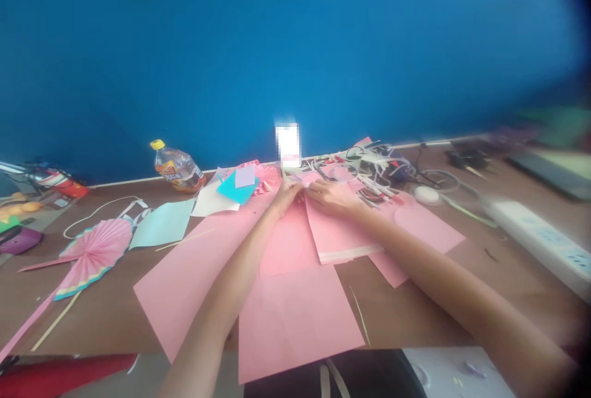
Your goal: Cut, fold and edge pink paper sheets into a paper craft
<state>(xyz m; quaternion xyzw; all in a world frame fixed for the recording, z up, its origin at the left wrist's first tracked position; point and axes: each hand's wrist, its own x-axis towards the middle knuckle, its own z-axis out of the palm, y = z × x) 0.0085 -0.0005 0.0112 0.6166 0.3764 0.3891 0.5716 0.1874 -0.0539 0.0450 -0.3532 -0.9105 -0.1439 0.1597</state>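
A large pink sheet (pixel 295 324) is seen nearest, overhanging the table (pixel 397 318) edge. At its 12 o'clock, a folded pink sheet (pixel 339 238) is touched by the left hand (pixel 287 196) and right hand (pixel 330 196). Whether either hand pinches it cannot be told. A paper fan (pixel 99 250) lies at 9 o'clock.

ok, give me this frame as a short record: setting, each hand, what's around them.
setting: brown table against a blue wall
left hand: on far edge of overlapping pink paper sheets, grip unclear
right hand: beside it, touching the same sheets, grip unclear
left of hands: folded pink paper fan, bottle, teal paper
right of hands: tangled cables, white power strip
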